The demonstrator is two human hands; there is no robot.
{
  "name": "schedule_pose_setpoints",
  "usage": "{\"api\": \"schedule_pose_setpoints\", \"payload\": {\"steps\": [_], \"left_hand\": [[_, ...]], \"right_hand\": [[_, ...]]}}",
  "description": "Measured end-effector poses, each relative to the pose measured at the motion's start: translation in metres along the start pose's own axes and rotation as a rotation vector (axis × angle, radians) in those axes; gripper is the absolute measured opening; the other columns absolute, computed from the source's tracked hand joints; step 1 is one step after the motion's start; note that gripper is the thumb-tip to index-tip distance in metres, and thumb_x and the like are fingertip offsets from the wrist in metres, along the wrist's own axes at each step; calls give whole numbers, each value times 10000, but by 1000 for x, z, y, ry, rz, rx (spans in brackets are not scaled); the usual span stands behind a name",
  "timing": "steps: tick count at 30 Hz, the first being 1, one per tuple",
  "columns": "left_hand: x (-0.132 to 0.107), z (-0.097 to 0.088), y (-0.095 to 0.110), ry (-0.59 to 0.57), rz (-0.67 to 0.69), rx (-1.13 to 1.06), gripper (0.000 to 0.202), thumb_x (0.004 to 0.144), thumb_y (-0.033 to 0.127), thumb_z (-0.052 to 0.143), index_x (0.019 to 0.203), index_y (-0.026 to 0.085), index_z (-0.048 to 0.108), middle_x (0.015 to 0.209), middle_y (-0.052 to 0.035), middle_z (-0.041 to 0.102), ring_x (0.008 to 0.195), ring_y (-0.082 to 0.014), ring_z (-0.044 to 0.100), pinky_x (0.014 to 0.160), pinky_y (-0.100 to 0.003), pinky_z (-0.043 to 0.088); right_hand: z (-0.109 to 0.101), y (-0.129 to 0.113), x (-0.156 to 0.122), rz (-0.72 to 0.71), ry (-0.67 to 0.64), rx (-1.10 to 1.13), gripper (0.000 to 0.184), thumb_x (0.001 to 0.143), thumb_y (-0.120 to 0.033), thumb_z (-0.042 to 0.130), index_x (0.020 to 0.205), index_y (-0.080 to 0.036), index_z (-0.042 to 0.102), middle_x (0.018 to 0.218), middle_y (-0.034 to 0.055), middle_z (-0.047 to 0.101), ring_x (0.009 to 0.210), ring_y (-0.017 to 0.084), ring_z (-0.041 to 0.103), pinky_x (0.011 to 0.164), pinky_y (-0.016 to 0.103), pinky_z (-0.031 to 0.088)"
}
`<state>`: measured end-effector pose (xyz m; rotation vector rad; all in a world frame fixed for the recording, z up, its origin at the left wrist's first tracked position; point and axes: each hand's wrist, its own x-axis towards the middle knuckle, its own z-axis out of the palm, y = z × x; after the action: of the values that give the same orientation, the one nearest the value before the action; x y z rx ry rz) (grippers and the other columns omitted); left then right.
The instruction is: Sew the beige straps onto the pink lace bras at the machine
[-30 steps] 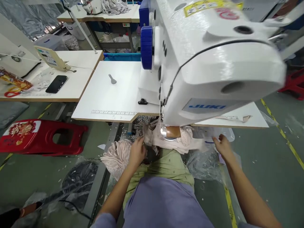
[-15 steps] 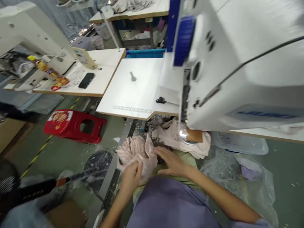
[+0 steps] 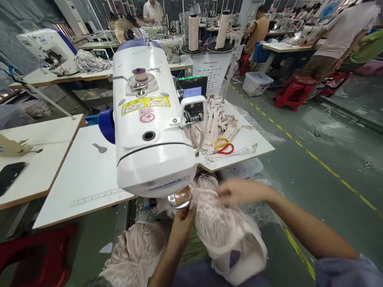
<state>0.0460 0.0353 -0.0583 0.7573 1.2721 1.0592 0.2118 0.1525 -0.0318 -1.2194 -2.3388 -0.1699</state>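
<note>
A pale beige lace bra (image 3: 218,219) hangs below the arm of a white sewing machine (image 3: 152,131), draped over my lap. My left hand (image 3: 184,217) pinches the bra's edge just under the machine's rounded metal end (image 3: 179,198). My right hand (image 3: 239,191) is beside the bra's upper right edge, fingers curled and smeared by motion; whether it grips the fabric is unclear. More beige bras (image 3: 137,247) lie in a heap left of my left forearm.
Beige fabric strips (image 3: 217,123) are piled on the right tabletop, with red-and-yellow-handled scissors (image 3: 223,146) at their front. A ruler (image 3: 97,194) lies on the left tabletop. A red stool (image 3: 38,255) stands at lower left. Other people (image 3: 341,36) are in the background.
The view has swung right. My hands have moved from the beige heap to a bra at the machine's metal end; my left hand now pinches its edge.
</note>
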Motion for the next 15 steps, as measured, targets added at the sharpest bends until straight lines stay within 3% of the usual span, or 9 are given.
{"api": "schedule_pose_setpoints", "payload": {"steps": [2,4,6,10,13,15], "left_hand": [[-2,5,4,-17,27,60,526,704,683,698,748,159,680,736,-32,658,756,-186,580,734,-285,466],[-8,8,7,-11,88,134,523,762,677,648,688,159,642,678,-16,612,694,-168,539,672,-266,435],[-14,7,9,44,178,231,541,837,680,547,673,167,598,659,-11,582,662,-160,520,635,-257,419],[-26,-2,9,148,309,479,509,928,592,438,643,183,541,606,-7,549,576,-142,509,551,-233,397],[-31,-4,9,150,404,629,465,959,484,419,623,189,545,583,-12,565,544,-135,533,533,-221,412],[-33,-2,9,130,444,650,382,966,431,427,780,176,643,688,-44,664,622,-154,624,590,-223,479]], "right_hand": [[11,34,48,163,-134,51,239,930,-352,634,832,-135,654,737,11,682,611,108,615,561,230,477],[21,63,93,318,-169,57,174,887,-283,666,928,-113,672,925,120,710,799,196,658,638,282,466],[28,78,123,422,-179,77,139,860,-230,655,906,-101,680,983,181,698,871,253,645,676,312,434],[34,79,136,486,-158,210,148,873,-190,563,783,-147,673,896,143,701,874,261,620,697,316,391],[29,76,131,550,-32,330,189,902,-230,504,836,-166,670,915,118,709,899,257,617,728,324,405],[20,74,128,597,90,415,209,924,-286,473,917,-171,647,944,100,707,900,235,622,748,319,434]]}}
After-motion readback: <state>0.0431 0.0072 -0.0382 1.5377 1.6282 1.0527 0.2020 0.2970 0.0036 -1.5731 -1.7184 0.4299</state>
